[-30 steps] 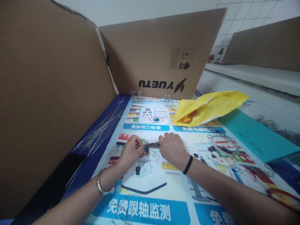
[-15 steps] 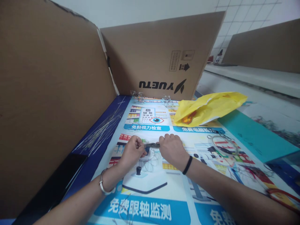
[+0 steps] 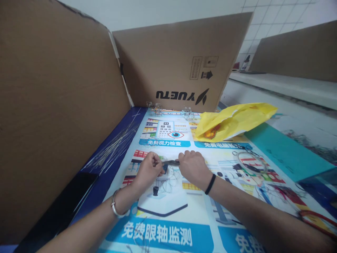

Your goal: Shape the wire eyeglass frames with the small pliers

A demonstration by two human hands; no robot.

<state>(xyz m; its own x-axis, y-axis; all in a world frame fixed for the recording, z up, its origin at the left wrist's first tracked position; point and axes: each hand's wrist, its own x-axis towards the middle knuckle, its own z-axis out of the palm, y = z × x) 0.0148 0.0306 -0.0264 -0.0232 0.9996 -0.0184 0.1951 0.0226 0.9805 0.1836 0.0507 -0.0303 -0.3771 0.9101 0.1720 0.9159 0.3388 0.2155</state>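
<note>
My right hand is wrapped round a pair of pliers, whose dark metal jaws point left. My left hand is closed in a pinch right at the jaw tips; what its fingers hold is too small to make out. Beneath and between the hands, a loose tangle of thin wire lies on the printed sheet. More thin wire pieces lie near the sheet's front edge.
Straight wires lie along the left side, with a black flat object nearer me. Cardboard panels stand at the back and left. A yellow bag, a teal sheet and a wire coil lie to the right.
The pliers' jaws look slightly rotated between the hands. Both hands stay in nearly the same place.
</note>
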